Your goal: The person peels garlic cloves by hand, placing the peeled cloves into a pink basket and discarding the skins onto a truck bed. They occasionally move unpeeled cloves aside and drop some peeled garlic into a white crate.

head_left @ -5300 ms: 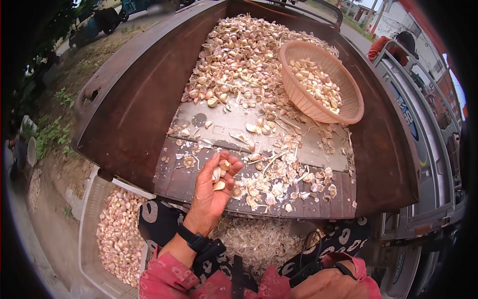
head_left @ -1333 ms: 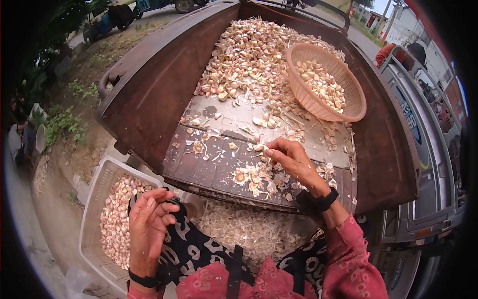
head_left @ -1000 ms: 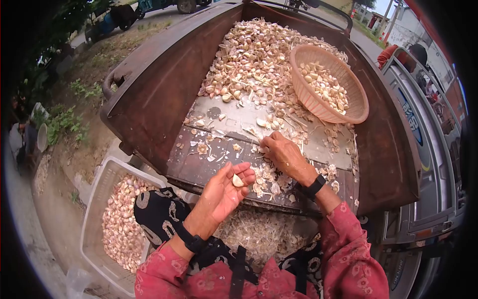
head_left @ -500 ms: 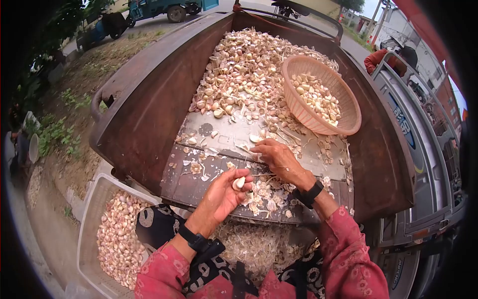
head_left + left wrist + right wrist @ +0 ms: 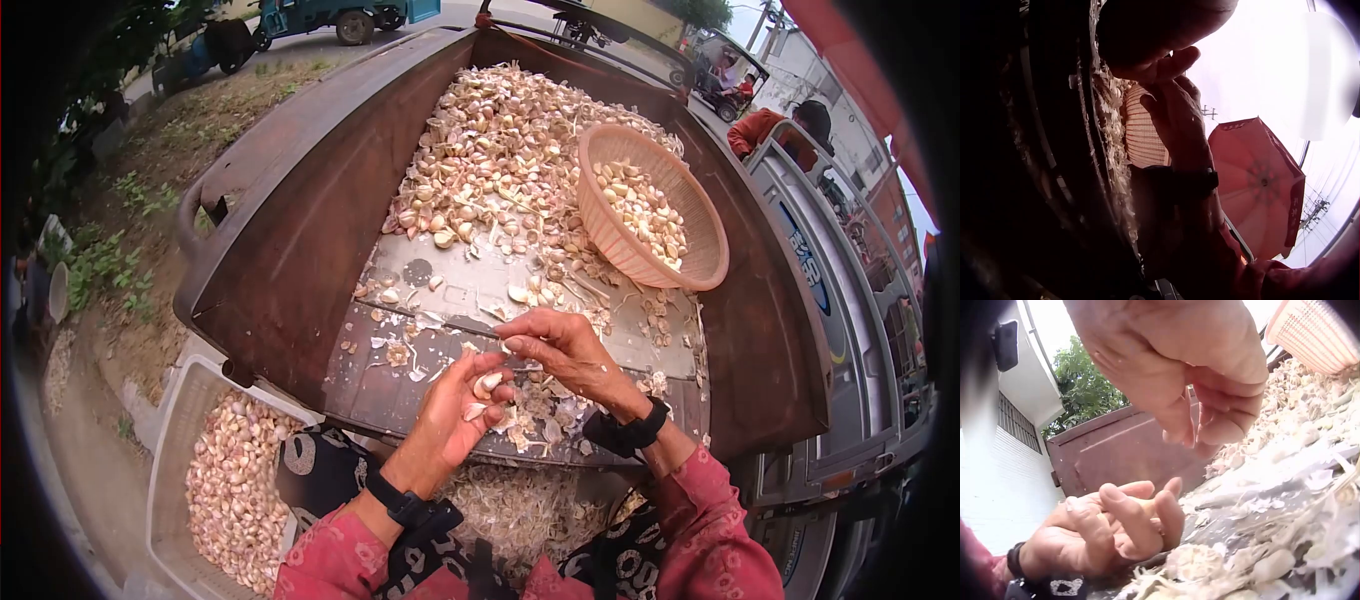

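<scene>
Your left hand (image 5: 462,405) cups a few garlic cloves (image 5: 486,384) palm-up over the metal truck bed (image 5: 440,275) while your right hand (image 5: 556,345) pinches another above it, with the basket (image 5: 700,250) partly filled and a large heap (image 5: 500,140) left to sort.

Truck bed (image 5: 290,240): sheet metal, rusty brown, matt, with a paler bare-metal floor panel (image 5: 470,285) scuffed and dull. Basket (image 5: 700,262): ribbed peach plastic, slight sheen; crate (image 5: 165,440): pale perforated plastic. Garlic cloves (image 5: 490,150) have dry papery skins, peel scraps (image 5: 520,500) flaky and matt; sleeves (image 5: 715,545) are printed red cloth.
</scene>
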Tool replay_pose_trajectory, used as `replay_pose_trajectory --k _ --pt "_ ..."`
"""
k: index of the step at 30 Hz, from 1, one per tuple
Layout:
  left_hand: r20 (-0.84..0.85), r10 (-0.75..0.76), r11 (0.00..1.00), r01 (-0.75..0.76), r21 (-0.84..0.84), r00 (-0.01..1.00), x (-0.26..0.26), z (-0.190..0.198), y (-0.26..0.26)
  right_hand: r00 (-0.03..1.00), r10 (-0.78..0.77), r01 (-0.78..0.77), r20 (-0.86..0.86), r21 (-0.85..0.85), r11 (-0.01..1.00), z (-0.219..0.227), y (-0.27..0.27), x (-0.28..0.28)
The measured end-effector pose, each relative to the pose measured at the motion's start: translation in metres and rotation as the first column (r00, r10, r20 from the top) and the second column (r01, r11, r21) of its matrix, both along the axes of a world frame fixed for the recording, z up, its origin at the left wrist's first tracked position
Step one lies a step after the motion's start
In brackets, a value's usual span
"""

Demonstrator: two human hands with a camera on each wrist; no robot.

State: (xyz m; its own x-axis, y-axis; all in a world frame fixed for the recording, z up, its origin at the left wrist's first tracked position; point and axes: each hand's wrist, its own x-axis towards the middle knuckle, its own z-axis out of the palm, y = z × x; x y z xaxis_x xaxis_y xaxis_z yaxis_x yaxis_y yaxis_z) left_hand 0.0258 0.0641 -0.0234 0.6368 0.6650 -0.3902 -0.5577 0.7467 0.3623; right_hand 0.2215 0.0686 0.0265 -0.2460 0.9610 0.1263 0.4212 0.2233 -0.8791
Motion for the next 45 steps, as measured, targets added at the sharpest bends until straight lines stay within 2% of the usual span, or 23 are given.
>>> replay_pose_trajectory --k 2,3,4,6,8,10,11,12,14,16,18,20,22,23,25,29,30,31,32,34,38,42,45 --pt "0.023 0.013 1.000 -0.013 -0.019 1.000 -0.001 -0.007 0.003 0.947 -0.194 0.143 0.258 0.205 0.968 -0.007 0.030 0.013" --pt "0.052 0.008 1.000 -0.009 0.006 0.999 -0.004 -0.011 0.005 0.921 -0.231 0.154 0.313 0.252 0.956 -0.014 0.042 0.019" --pt "0.080 0.002 1.000 -0.004 0.029 0.997 -0.006 -0.009 0.007 0.922 -0.230 0.153 0.312 0.253 0.955 -0.021 0.052 0.024" --pt "0.027 0.023 0.999 -0.024 0.029 0.999 -0.007 0.001 0.008 0.747 -0.205 0.023 0.632 0.284 0.959 -0.032 0.065 0.029" --pt "-0.175 0.113 0.985 -0.088 0.147 0.978 -0.004 0.008 0.009 0.768 -0.212 0.012 0.604 0.318 0.948 -0.037 0.068 0.032" --pt "-0.200 0.149 0.975 -0.110 0.193 0.969 -0.003 0.010 0.009 0.871 -0.157 0.126 0.465 0.098 0.987 -0.021 0.059 0.021" --pt "-0.221 0.183 0.962 -0.128 0.241 0.958 -0.002 0.011 0.009 0.910 -0.141 0.090 0.390 0.148 0.985 -0.016 0.048 0.014" --pt "-0.216 0.179 0.963 -0.126 0.240 0.960 -0.001 0.012 0.008 0.941 -0.123 0.060 0.315 0.201 0.978 -0.012 0.031 0.005" --pt "-0.115 0.096 0.992 -0.086 0.089 0.989 -0.002 0.015 0.005 0.970 -0.005 -0.044 0.243 0.197 0.980 -0.007 0.005 -0.011" --pt "-0.060 0.047 0.992 -0.040 0.119 0.997 -0.001 0.008 0.004 0.962 0.119 -0.151 0.245 0.117 0.982 0.012 -0.011 -0.023" --pt "-0.019 0.087 0.991 -0.085 0.102 0.996 -0.002 0.002 0.001 0.961 0.141 -0.169 0.237 0.102 0.980 0.007 0.001 -0.008" --pt "-0.039 0.096 0.992 -0.092 0.087 0.995 -0.003 0.006 0.003 0.913 -0.216 0.132 0.347 0.250 0.959 0.002 0.031 0.016" --pt "-0.068 0.131 0.982 -0.121 0.142 0.989 -0.002 0.012 0.006 0.734 -0.387 0.134 0.558 0.440 0.888 -0.023 0.065 0.048" --pt "-0.082 0.133 0.981 -0.120 0.152 0.988 -0.002 0.011 0.008 0.738 -0.385 0.135 0.554 0.437 0.889 -0.031 0.074 0.054" --pt "-0.103 0.134 0.981 -0.117 0.152 0.986 -0.002 0.013 0.010 0.598 -0.434 0.127 0.674 0.454 0.882 -0.038 0.085 0.060" --pt "-0.095 0.135 0.982 -0.121 0.142 0.986 -0.002 0.012 0.010 0.638 -0.383 0.042 0.668 0.466 0.884 -0.043 0.085 0.067" --pt "-0.092 0.134 0.982 -0.120 0.143 0.987 -0.002 0.011 0.009 0.811 -0.297 0.143 0.504 0.322 0.936 -0.032 0.076 0.062" --pt "-0.086 0.132 0.981 -0.118 0.157 0.987 -0.003 0.008 0.009 0.928 -0.234 0.197 0.290 0.151 0.969 -0.022 0.068 0.056" --pt "-0.081 0.128 0.979 -0.113 0.170 0.988 -0.003 0.006 0.008 0.926 -0.236 0.199 0.293 0.153 0.968 -0.015 0.058 0.052" --pt "-0.082 0.115 0.979 -0.099 0.177 0.990 -0.003 0.010 0.007 0.972 -0.197 0.160 -0.126 -0.258 0.953 -0.006 0.035 0.044" --pt "-0.115 0.077 0.971 -0.048 0.236 0.990 -0.003 0.014 0.003 0.921 -0.154 0.063 -0.358 -0.254 0.965 0.007 -0.001 0.022" --pt "-0.083 0.033 0.971 -0.012 0.240 0.996 0.002 0.020 -0.002 0.907 -0.149 0.044 -0.394 -0.263 0.964 0.002 -0.019 0.007" --pt "-0.063 0.064 0.948 -0.041 0.316 0.996 0.006 0.021 -0.007 0.871 -0.098 0.036 -0.482 -0.138 0.990 -0.001 -0.025 -0.004"
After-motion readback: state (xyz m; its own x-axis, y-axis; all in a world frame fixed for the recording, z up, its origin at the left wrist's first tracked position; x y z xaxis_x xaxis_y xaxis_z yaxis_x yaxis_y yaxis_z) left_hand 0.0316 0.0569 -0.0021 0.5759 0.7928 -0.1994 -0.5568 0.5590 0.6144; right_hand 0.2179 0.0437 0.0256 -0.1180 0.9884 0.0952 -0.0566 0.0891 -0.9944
